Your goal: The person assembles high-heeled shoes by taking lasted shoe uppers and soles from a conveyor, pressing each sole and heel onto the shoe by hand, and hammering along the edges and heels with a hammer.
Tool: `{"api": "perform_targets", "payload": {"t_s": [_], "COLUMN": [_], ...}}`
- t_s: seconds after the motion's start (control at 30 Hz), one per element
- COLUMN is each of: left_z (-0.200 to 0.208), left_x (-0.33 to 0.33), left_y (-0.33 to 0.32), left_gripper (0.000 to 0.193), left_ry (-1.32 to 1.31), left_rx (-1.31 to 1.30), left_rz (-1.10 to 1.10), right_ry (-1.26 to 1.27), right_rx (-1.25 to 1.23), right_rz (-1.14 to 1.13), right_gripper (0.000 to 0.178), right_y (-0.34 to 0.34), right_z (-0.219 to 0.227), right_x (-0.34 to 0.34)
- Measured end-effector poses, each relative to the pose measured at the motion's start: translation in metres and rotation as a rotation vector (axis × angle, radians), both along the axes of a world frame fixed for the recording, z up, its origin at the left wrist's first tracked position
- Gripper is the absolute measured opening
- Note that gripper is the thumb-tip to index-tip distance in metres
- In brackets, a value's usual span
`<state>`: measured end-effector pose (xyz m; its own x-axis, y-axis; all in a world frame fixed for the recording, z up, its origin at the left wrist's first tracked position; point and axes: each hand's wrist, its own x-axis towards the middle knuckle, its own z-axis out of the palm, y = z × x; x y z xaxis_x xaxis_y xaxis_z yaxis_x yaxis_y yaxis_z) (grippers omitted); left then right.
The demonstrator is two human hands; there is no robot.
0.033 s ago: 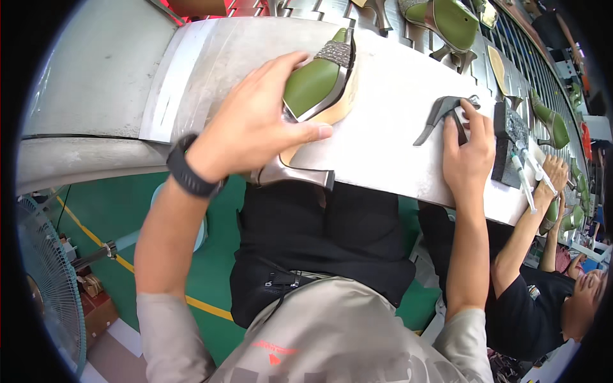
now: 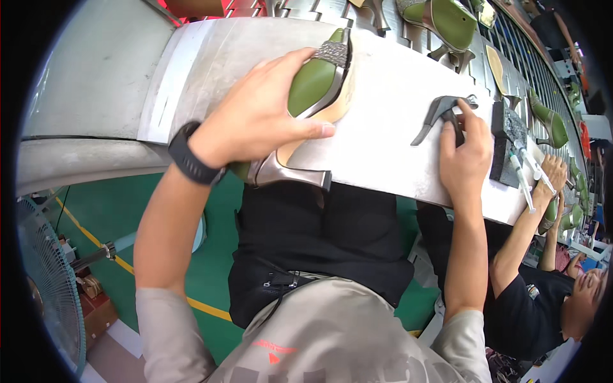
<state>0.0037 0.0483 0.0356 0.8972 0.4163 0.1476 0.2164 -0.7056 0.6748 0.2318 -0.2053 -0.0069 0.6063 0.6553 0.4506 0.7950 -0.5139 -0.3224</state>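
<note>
A green high-heeled shoe [image 2: 311, 89] with a sparkly grey band and a tan sole lies tilted on its side at the table's front. My left hand [image 2: 255, 121] is closed around it, thumb pressed on the sole side, fingers behind it. The metallic heel of a shoe [image 2: 294, 175] juts over the front edge below my wrist. To the right, my right hand [image 2: 468, 153] rests on a dark grey tool with two curved arms, like pincers [image 2: 431, 118]. Thumb and fingers close round one arm; the palm hides part of the tool.
Right of the tool stand a dark block [image 2: 502, 147] and syringes [image 2: 523, 185], near a co-worker's hand [image 2: 554, 172]. Beyond the pale table [image 2: 389, 96], more green shoes [image 2: 450, 25] sit on a slatted conveyor. A fan [image 2: 48, 287] stands at the lower left.
The shoe has turned slightly in my left hand. My right index finger has shifted a little left across the tool.
</note>
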Motion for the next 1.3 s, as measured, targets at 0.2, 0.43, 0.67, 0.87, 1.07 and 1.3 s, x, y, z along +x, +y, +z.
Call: {"api": "perform_targets", "payload": {"t_s": [0.2,0.43,0.67,0.87,1.07,1.3], "left_z": [0.002,0.006,0.004,-0.004,-0.005,0.004], "left_x": [0.023,0.022,0.021,0.009,0.021,0.016], "left_y": [-0.002,0.001,0.011,0.011,0.011,0.01], "left_gripper": [0.091,0.088,0.082,0.056,0.049,0.064], "left_ry": [0.087,0.086,0.08,-0.061,0.027,0.059], "left_rx": [-0.077,-0.137,-0.223,-0.258,-0.294,-0.503], "left_rz": [-0.206,-0.195,-0.204,-0.264,-0.251,-0.28], "right_ry": [0.055,0.254,0.187,0.277,0.559,0.824], "right_rx": [-0.084,0.301,0.364,0.392,0.484,0.466], "right_rz": [0.075,0.62,0.587,0.537,0.627,0.557], "right_gripper": [0.047,0.042,0.035,0.035,0.033,0.028], "right_y": [0.012,0.033,0.061,0.064,0.075,0.047], "right_z": [0.013,0.063,0.034,0.028,0.023,0.034], "right_x": [-0.003,-0.074,-0.095,-0.128,-0.142,-0.12]}}
